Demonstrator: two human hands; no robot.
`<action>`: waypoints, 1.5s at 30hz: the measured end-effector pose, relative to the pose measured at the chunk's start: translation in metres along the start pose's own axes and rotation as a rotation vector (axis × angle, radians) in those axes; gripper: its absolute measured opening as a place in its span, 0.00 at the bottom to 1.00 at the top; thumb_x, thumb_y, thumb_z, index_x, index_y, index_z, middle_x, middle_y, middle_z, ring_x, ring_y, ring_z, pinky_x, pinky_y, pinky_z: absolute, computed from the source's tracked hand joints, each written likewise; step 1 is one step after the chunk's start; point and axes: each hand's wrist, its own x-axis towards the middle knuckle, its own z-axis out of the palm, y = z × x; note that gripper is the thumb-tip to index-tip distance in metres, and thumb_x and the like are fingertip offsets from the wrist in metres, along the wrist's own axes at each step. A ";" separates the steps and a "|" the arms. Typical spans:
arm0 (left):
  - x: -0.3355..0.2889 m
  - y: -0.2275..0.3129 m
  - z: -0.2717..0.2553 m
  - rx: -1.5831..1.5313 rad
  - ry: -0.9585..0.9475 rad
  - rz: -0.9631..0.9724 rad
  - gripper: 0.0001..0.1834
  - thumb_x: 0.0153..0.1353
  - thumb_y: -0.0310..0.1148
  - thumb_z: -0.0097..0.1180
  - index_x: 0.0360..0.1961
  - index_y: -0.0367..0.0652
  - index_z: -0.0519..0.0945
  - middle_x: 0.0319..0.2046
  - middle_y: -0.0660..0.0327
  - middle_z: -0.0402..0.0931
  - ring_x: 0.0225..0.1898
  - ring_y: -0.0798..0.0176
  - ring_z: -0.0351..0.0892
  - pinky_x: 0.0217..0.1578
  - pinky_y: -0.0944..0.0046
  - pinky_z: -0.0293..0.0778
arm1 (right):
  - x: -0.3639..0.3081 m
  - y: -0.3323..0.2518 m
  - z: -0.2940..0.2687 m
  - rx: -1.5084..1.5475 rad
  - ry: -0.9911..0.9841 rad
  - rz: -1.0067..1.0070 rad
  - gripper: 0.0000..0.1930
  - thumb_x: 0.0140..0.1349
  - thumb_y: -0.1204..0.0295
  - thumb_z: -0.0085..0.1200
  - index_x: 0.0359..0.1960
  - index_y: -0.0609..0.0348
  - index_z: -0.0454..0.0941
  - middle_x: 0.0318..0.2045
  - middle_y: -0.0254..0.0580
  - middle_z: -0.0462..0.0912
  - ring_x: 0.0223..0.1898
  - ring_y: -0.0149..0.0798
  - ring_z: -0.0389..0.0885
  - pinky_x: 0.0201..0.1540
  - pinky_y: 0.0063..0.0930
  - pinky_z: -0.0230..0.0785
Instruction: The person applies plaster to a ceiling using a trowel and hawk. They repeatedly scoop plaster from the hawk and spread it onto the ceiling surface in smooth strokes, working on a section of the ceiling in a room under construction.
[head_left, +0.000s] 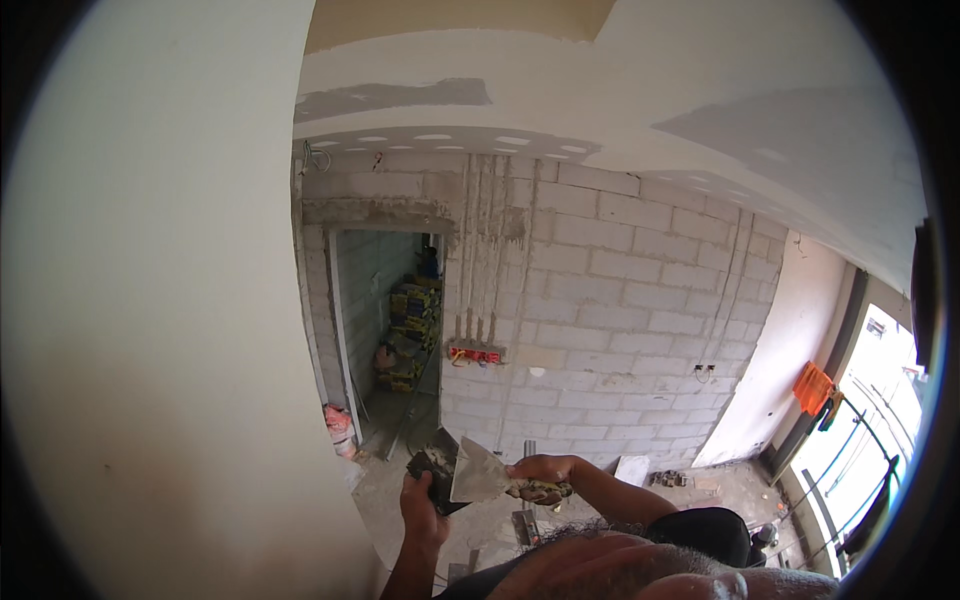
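In front of my chest, my left hand (422, 510) grips a dark flat plate (430, 466) with pale plaster smeared on it. Its exact kind is partly hidden by the blade in front. From the right, my right hand (541, 469) is closed around the handle of a wide putty knife (480, 472). The blade is coated whitish and overlaps the plate; whether the two touch I cannot tell. Dried plaster crusts the putty knife's handle.
A smooth pale wall (160, 300) rises close on my left. Across the room stands a block wall (620, 300) with a red electrical box (474, 356). Through a doorway, stacked bags (415, 325) show. An orange cloth (813, 386) hangs by the bright opening at right.
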 end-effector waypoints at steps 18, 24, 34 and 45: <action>-0.016 0.009 0.017 -0.197 0.109 0.093 0.22 0.72 0.27 0.45 0.66 0.41 0.67 0.57 0.55 0.74 0.56 0.56 0.78 0.54 0.53 0.79 | -0.017 0.084 -0.027 0.673 0.168 -0.212 0.25 0.76 0.45 0.45 0.44 0.58 0.75 0.21 0.32 0.71 0.14 0.30 0.66 0.18 0.28 0.61; 0.007 0.058 0.129 0.108 -0.091 0.583 0.24 0.71 0.30 0.56 0.66 0.39 0.67 0.60 0.58 0.73 0.59 0.62 0.74 0.60 0.59 0.69 | -0.002 0.100 -0.014 0.648 0.235 -0.068 0.21 0.75 0.49 0.50 0.43 0.57 0.74 0.22 0.33 0.73 0.16 0.31 0.69 0.20 0.29 0.62; 0.068 0.211 0.369 0.609 -0.216 1.582 0.11 0.76 0.33 0.53 0.50 0.35 0.77 0.40 0.64 0.81 0.39 0.73 0.74 0.42 0.68 0.70 | 0.000 0.117 -0.012 0.556 0.346 -0.091 0.23 0.75 0.51 0.51 0.47 0.63 0.77 0.27 0.33 0.75 0.21 0.31 0.72 0.21 0.28 0.68; 0.083 0.277 0.476 0.981 0.083 2.043 0.21 0.65 0.21 0.51 0.57 0.47 0.81 0.49 0.46 0.84 0.52 0.43 0.82 0.52 0.47 0.76 | 0.003 0.185 -0.025 0.423 0.535 -0.155 0.23 0.75 0.52 0.52 0.47 0.64 0.79 0.26 0.35 0.78 0.20 0.31 0.74 0.22 0.27 0.67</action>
